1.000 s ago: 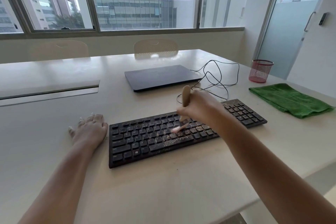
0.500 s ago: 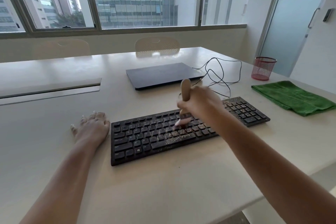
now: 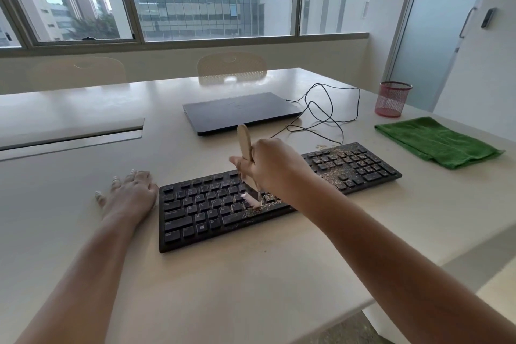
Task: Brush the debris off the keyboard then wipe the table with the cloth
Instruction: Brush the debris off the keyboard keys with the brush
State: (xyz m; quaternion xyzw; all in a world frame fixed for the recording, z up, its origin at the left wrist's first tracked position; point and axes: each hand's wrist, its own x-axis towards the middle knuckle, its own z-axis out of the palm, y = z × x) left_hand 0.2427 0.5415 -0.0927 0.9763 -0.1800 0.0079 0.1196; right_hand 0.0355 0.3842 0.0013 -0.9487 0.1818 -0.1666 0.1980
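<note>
- my right hand (image 3: 272,167) is closed around the wooden handle of a small brush (image 3: 245,145); the handle stands nearly upright above my knuckles, and the pale bristles at its lower end touch the keys near the middle of the keyboard (image 3: 212,204).
- my left hand (image 3: 129,194) lies flat on the table (image 3: 251,282), palm down, fingers spread a little and holding nothing, its thumb side just beside the keyboard's left edge.
- the black keyboard sits at an angle in front of me, its right end farther away than its left.
- tan debris (image 3: 332,173) lies thick over the number pad and the right-hand keys, with more along the space bar row under the bristles; the left-hand keys look mostly clean.
- a few specks lie on the table just beyond the keyboard's far right corner.
- the green cloth (image 3: 435,141) lies folded on the table to the right, apart from the keyboard.
- a red mesh cup (image 3: 393,99) stands just beyond the cloth.
- a closed dark laptop (image 3: 240,112) lies past the keyboard, and a black cable (image 3: 332,112) loops on the table between the laptop and the keyboard's far right end.
</note>
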